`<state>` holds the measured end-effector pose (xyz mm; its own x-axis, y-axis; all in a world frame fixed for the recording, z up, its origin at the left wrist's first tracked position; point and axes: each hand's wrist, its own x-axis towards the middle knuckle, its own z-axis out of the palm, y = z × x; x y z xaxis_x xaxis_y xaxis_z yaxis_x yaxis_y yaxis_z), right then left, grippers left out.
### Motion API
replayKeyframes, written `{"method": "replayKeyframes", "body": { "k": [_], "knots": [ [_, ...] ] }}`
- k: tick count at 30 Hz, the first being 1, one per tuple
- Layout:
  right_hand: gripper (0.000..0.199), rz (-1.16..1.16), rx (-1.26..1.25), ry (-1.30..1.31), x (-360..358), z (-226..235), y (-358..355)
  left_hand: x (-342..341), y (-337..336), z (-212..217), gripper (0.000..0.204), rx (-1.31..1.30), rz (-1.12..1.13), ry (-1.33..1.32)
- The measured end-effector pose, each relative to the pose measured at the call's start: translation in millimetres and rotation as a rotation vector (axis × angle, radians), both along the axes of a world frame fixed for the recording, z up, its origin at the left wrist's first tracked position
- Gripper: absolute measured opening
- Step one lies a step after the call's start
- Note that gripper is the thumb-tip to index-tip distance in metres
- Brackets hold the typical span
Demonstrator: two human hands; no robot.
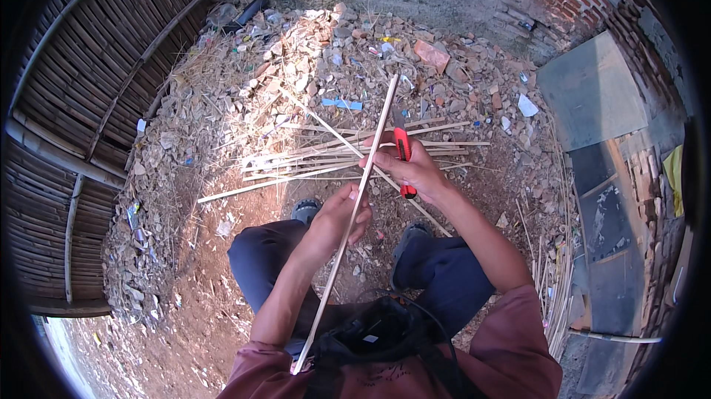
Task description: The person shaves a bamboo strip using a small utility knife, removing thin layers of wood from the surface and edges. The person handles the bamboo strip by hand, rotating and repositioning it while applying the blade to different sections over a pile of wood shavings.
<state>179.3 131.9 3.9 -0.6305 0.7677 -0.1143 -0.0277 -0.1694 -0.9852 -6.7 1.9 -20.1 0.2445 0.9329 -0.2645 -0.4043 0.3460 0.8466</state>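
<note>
A long, thin pale bamboo strip (374,147) runs from near my chest up and away toward the rubble. My left hand (337,217) is closed around its middle. My right hand (415,173) grips a red utility knife (404,151) and rests against the strip a little further up, the knife pointing away from me. Both forearms come in from the lower edge, over my knees in dark trousers.
A loose pile of split bamboo strips (326,158) lies on the dirt ahead of my feet. Beyond it is brick and stone rubble (348,43). A woven bamboo wall (89,102) stands at left, grey slabs (592,91) and more strips (559,280) at right.
</note>
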Motion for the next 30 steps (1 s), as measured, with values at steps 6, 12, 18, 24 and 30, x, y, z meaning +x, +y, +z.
{"method": "replayKeyframes", "body": {
  "k": [6,12,18,24,30],
  "knots": [
    [0.038,-0.134,0.091,0.042,-3.5,-13.5,-2.8,0.3,1.5,4.3,0.045,-0.05,-0.035,-0.03],
    [0.036,-0.2,0.119,0.001,-0.2,-17.9,-1.7,3.5,-3.8,6.7,0.05,0.014,-0.097,0.108],
    [0.029,-0.206,-0.044,0.04,8.9,-8.3,-1.4,4.7,-14.4,15.2,0.053,0.106,-0.133,0.425],
    [0.023,-0.21,0.068,0.228,6.5,24.0,-20.2,-18.8,-43.5,66.9,0.051,0.443,-0.258,0.928],
    [0.025,-0.244,0.155,0.546,24.3,53.3,-30.8,-20.0,-42.8,150.7,0.036,0.667,-0.09,1.388]
  ]
}}
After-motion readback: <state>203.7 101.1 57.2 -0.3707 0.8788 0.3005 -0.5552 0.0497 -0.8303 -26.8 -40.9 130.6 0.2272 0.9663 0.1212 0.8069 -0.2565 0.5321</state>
